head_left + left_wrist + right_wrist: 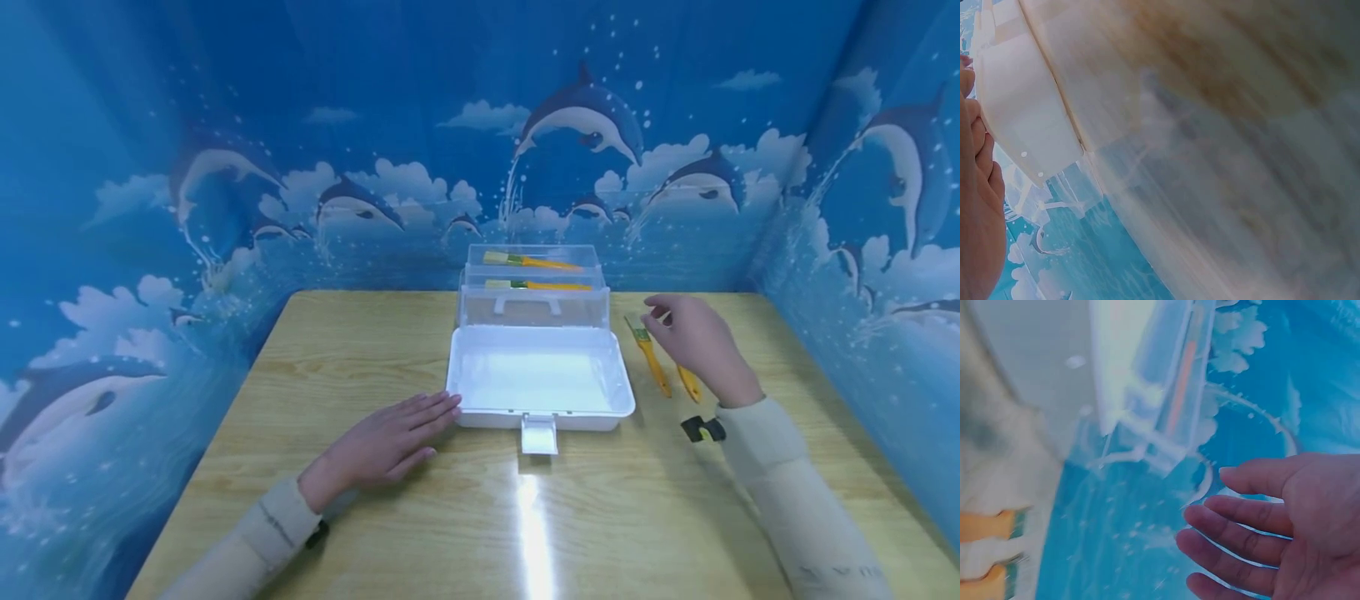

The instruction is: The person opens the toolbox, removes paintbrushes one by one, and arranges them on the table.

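A white plastic box (540,375) stands on the table with its lid raised and a bare lower compartment. At its front left corner rest the straight fingertips of my left hand (393,437), palm down. My right hand (697,337) hovers over the table to the right of the box. In the right wrist view its fingers are loosely bent, with nothing between them. Beneath it lie one paintbrush (654,367) with a yellow handle and another paintbrush (690,385), partly covered by the hand. Clear raised trays behind the box hold an upper paintbrush (551,263) and a lower paintbrush (555,286).
The box's white latch (538,437) hangs down at the front. A wood-grain table (360,350) carries everything. Blue curtains (420,75) printed with dolphins enclose its back and sides.
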The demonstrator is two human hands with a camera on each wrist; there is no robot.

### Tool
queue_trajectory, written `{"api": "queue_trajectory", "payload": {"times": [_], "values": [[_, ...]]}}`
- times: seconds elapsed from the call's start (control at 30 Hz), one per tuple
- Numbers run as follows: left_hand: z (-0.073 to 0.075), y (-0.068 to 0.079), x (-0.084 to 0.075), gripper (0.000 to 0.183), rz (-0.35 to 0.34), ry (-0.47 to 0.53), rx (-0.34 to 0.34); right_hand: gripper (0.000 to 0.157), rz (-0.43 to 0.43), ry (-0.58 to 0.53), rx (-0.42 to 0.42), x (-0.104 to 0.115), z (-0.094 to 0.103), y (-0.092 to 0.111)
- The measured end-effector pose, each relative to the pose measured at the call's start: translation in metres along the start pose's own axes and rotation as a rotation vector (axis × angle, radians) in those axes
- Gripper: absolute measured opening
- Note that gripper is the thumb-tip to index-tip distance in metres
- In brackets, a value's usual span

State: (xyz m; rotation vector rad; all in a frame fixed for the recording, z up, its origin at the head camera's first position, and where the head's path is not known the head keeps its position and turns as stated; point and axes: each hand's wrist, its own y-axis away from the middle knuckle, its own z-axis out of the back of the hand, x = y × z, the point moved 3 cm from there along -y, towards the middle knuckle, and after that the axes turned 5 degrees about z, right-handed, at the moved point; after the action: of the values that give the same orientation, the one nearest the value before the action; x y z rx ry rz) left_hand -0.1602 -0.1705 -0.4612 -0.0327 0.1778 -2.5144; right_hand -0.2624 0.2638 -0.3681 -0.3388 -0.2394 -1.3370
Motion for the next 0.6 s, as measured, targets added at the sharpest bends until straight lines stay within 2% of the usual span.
{"api": "queue_trajectory", "payload": {"times": [0.27,0.6], "values": [[0.000,0.000,-0.001,0.060,0.008,0.020,0.011,0.037,0.071,-0.028,-0.025,0.035,0.005,-0.014],[0.000,-0.001,0.001,0.059,0.012,0.020,0.025,0.032,0.159,-0.054,-0.018,0.054,-0.002,-0.040]]}}
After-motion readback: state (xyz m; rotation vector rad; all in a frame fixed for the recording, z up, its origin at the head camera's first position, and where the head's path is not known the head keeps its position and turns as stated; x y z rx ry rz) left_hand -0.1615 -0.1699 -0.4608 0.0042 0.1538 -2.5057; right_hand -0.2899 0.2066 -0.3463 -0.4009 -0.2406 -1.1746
